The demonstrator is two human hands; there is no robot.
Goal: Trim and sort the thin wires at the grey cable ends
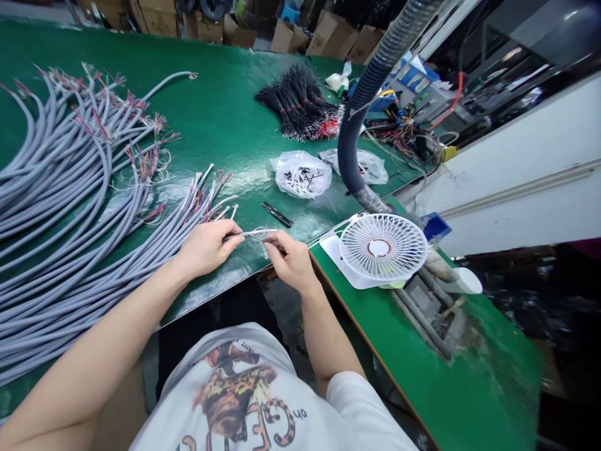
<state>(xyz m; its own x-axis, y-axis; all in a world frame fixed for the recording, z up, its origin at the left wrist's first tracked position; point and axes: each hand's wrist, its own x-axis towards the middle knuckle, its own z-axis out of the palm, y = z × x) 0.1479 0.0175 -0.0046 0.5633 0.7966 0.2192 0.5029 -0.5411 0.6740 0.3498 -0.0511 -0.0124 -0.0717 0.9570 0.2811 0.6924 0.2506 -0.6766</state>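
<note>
My left hand (206, 248) pinches a thin grey cable close to its stripped end (256, 233). At that end, pale loose strands fan out between my two hands. My right hand (292, 259) is closed, thumb against forefinger, on the tips of those strands. Just beyond the hands lies a pair of black thread snips (277, 214) on the green table. To the left, a big bundle of grey cables (141, 260) runs along the table, its stripped ends showing red, white and blue wires. A second heap of grey cables (51, 163) lies behind it.
Clear bags of small parts (301, 175) and bundled black wires (300, 100) lie farther back. A ribbed duct hose (352, 138) hangs down at right, by a white round fan (382, 247). The table's front edge (211, 294) passes below my hands. Cardboard boxes (331, 36) stand behind.
</note>
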